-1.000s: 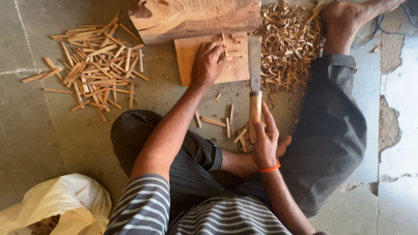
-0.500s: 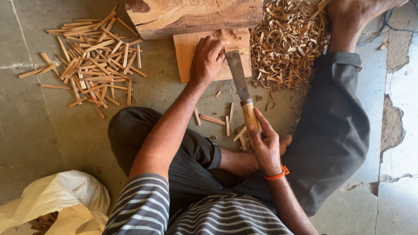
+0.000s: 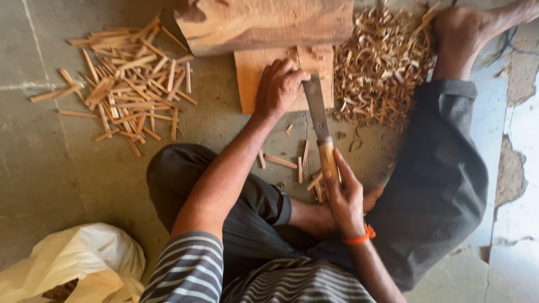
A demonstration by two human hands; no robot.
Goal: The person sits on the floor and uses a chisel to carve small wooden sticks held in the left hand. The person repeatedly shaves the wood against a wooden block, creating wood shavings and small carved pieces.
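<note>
My right hand (image 3: 343, 196) grips the wooden handle of a long flat-bladed knife (image 3: 316, 109), whose blade reaches forward onto a flat wooden board (image 3: 247, 78). The blade tip meets my left hand (image 3: 279, 87), which rests on the board with its fingers closed around a small piece of wood that is mostly hidden. An orange band circles my right wrist. A thick log (image 3: 264, 22) lies across the far end of the board. I sit cross-legged on the floor behind the board.
A heap of split wooden sticks (image 3: 126, 84) lies at the left. Curled wood shavings (image 3: 379, 67) are piled at the right beside my bare foot (image 3: 457, 33). Loose sticks (image 3: 281, 161) lie near my knees. A white plastic bag (image 3: 73, 266) sits at bottom left.
The knife has swung left and down; its blade now lies against my left hand on the board. My right hand has moved slightly lower.
</note>
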